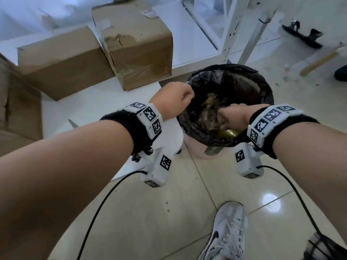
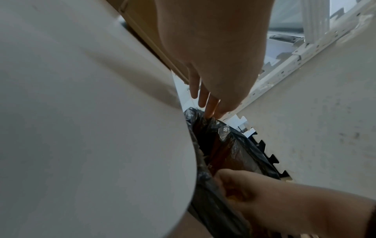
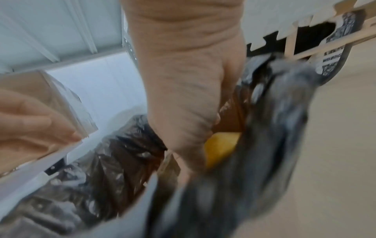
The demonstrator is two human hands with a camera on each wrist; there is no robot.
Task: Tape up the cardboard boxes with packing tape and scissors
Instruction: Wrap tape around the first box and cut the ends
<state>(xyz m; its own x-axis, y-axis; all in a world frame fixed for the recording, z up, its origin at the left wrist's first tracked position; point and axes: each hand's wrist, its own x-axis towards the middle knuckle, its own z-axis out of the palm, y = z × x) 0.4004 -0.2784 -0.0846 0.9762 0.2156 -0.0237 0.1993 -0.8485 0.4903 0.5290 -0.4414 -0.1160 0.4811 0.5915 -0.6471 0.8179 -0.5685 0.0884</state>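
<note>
Two hands (image 1: pixel 202 106) — one bin (image 1: pixel 231 102), three boxes (image 1: pixel 131 42)

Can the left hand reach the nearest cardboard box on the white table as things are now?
Probably yes. The left hand hovers over the bin rim, holding nothing visible, and the cardboard box stands just beyond it with nothing between.

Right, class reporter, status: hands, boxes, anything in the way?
Left hand at black bin liner's rim. Right hand curled inside that liner; grip unclear. Brown cardboard boxes untouched on white table. No tape or scissors identifiable.
</note>
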